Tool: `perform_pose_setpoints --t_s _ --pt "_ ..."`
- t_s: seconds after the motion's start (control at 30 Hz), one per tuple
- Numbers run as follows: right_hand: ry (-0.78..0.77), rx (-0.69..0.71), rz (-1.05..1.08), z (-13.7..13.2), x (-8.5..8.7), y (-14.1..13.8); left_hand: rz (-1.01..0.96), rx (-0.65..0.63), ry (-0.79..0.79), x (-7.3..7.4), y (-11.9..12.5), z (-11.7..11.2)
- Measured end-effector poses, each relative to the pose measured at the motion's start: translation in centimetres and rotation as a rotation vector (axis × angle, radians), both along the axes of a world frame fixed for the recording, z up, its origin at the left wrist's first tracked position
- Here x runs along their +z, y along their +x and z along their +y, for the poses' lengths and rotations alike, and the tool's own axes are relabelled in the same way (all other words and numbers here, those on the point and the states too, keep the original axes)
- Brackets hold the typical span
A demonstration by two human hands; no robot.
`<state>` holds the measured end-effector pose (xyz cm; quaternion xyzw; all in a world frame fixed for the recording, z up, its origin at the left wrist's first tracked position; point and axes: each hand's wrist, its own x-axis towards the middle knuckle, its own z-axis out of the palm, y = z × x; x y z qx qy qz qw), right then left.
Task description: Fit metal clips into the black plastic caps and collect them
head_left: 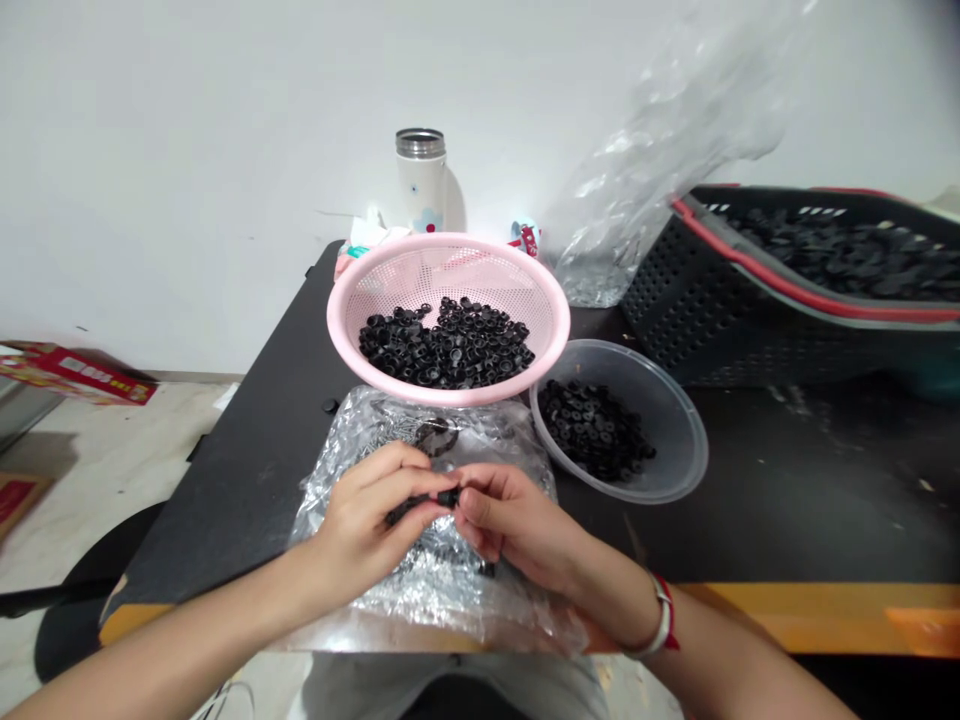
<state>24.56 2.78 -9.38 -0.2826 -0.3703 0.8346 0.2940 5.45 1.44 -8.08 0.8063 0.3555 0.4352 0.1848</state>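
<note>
We identify the small black ring-shaped part (448,497) at lower centre, pinched between the fingers (420,482) of the left hand (367,525) and right hand (510,525); both sets are closed on it. We judge it light and slightly flexible, best taken by its rim. Beneath lies one crinkled plastic bag (352,420). Above, one pink colander (450,243) and one clear bowl (697,440) hold too many more to count; one black basket (675,320) stands upper right on the counter (787,500).

bright even light | glare on plastic sheet (442,595) | edges bowed | maybe slight blur
</note>
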Motion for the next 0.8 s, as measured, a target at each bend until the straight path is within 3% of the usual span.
perform_pose_setpoints --t_s 0.27,0.5,0.8 --pt "0.126 -0.093 -0.093 -0.2 0.9 0.0 0.020 -0.007 -0.100 -0.1 0.0 0.0" --pt "0.126 -0.041 -0.102 -0.2 0.8 0.2 -0.016 -0.074 -0.015 -0.4 -0.4 0.2" --pt "0.093 0.009 -0.120 -0.2 1.2 0.2 -0.034 -0.098 -0.024 0.1 -0.3 0.2"
